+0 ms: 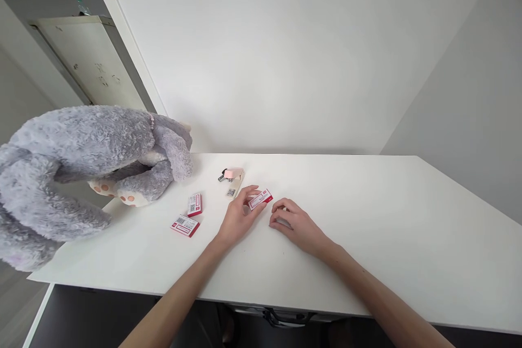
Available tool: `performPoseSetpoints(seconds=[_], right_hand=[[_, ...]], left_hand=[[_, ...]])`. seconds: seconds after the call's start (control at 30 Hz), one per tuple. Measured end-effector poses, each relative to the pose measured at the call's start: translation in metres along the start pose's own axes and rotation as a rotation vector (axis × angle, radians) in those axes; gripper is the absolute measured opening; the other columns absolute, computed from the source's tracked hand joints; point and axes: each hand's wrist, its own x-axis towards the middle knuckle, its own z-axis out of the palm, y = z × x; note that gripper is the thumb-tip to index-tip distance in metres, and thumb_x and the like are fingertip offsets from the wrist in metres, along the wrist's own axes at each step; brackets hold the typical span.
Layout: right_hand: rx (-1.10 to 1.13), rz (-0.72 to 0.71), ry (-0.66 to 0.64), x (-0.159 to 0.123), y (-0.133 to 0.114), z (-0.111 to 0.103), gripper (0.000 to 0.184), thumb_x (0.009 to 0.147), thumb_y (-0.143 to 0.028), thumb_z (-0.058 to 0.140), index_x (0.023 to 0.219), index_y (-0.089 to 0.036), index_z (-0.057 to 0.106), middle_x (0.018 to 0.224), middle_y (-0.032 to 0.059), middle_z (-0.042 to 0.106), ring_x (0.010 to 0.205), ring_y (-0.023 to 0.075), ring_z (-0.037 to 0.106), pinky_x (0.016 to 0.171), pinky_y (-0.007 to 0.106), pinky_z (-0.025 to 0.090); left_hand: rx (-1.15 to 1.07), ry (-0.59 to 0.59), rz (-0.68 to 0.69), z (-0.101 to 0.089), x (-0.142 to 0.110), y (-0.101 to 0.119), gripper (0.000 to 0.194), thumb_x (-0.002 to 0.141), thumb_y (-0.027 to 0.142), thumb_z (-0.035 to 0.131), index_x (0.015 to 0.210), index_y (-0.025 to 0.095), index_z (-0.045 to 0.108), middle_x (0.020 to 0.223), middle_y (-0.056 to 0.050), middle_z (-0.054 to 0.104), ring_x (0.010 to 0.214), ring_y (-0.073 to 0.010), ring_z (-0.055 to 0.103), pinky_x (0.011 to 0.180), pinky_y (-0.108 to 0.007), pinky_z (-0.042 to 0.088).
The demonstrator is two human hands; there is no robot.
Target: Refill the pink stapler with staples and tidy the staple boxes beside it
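Note:
My left hand (240, 216) pinches a small red and white staple box (261, 199) between thumb and fingers, just above the white table (387, 239). My right hand (294, 224) rests on the table right beside it, fingers curled loosely, with nothing visible in them. A pink stapler (233, 175) lies open just beyond my left hand. Two more red staple boxes (194, 204) (185, 225) lie to the left on the table.
A large grey plush toy (89, 163) lies over the table's left end, partly hanging off. The wall runs close behind the table. A doorway and a cabinet stand at the far left.

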Motion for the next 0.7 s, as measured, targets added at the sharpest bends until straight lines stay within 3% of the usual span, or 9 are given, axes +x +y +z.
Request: performPoseSetpoints(seconds=[0.13, 0.33, 0.5, 0.7], right_hand=[[0.140, 0.142, 0.057, 0.001, 0.000, -0.005, 0.015, 0.099, -0.036, 0.058, 0.091, -0.029, 0.068, 0.127, 0.0027, 0.063, 0.112, 0.0222, 0.062, 0.093, 0.039, 0.050], [0.340, 0.281, 0.152, 0.004, -0.003, -0.015, 0.025, 0.095, -0.050, 0.062, 0.090, -0.028, 0.072, 0.134, 0.0031, 0.065, 0.106, 0.0225, 0.065, 0.091, 0.039, 0.050], [0.559, 0.389, 0.096, 0.003, -0.006, -0.023, 0.030, 0.091, -0.056, 0.067, 0.089, -0.027, 0.075, 0.146, 0.0021, 0.059, 0.109, 0.0232, 0.066, 0.095, 0.039, 0.051], [0.568, 0.403, 0.067, 0.002, -0.008, -0.026, 0.030, 0.090, -0.056, 0.068, 0.089, -0.027, 0.077, 0.145, 0.0009, 0.061, 0.117, 0.0243, 0.063, 0.099, 0.038, 0.049]], left_hand=[[-0.034, 0.008, 0.004, -0.001, -0.002, 0.002, 0.048, 0.093, 0.046, 0.068, 0.136, 0.029, 0.053, 0.128, -0.004, 0.071, 0.116, -0.0209, 0.068, 0.103, -0.038, 0.052], [0.025, 0.019, 0.016, 0.002, -0.005, 0.005, 0.046, 0.092, 0.045, 0.069, 0.133, 0.028, 0.055, 0.127, -0.004, 0.070, 0.117, -0.0211, 0.067, 0.101, -0.036, 0.053], [0.056, 0.029, 0.032, 0.003, -0.007, 0.004, 0.047, 0.091, 0.040, 0.071, 0.133, 0.027, 0.054, 0.122, -0.003, 0.072, 0.113, -0.0208, 0.068, 0.101, -0.037, 0.053], [0.067, 0.023, 0.053, 0.003, -0.008, 0.004, 0.046, 0.090, 0.038, 0.071, 0.132, 0.028, 0.055, 0.124, -0.002, 0.071, 0.112, -0.0203, 0.069, 0.098, -0.035, 0.055]])
